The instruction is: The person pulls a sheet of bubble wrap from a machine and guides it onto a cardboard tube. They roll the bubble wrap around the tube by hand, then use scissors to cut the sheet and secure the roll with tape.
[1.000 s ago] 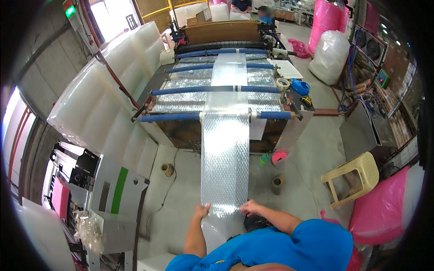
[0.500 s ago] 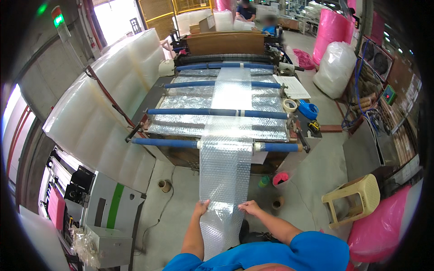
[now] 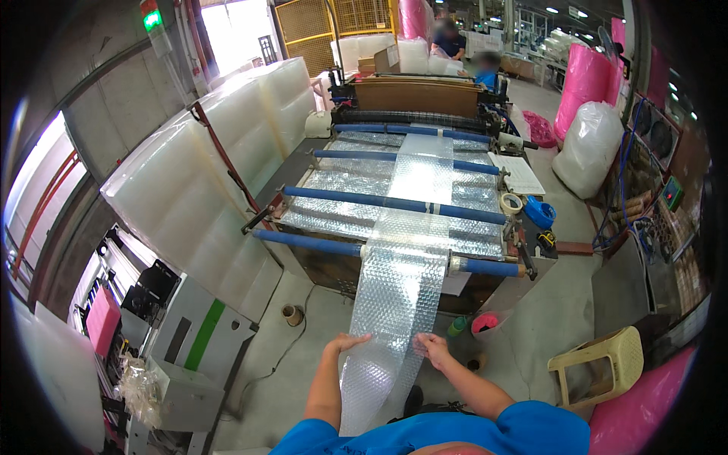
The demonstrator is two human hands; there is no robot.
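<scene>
A long strip of clear bubble wrap (image 3: pixel 398 292) runs from the machine over its front blue roller (image 3: pixel 307 241) and hangs down toward my body. My left hand (image 3: pixel 349 342) is closed on the strip's left edge, with the thumb lying on top. On the opposite edge my right hand (image 3: pixel 433 349) pinches the film between thumb and fingers. Both hands are at about the same height, below the front roller. The strip's lower end passes down by my shirt, where its end is hidden.
Tall wrapped stacks (image 3: pixel 189 174) line the machine's left side. A grey machine (image 3: pixel 182 334) stands at lower left, a cream stool (image 3: pixel 599 364) at right. Tape rolls (image 3: pixel 540 212) lie on the bench's right side. Cardboard tubes (image 3: pixel 292 315) stand on the floor. People work at the back.
The whole view has shifted, so the machine and stacks appear farther right and slightly tilted. Both hands still hold the strip's edges, and the strip now slants down to the left.
</scene>
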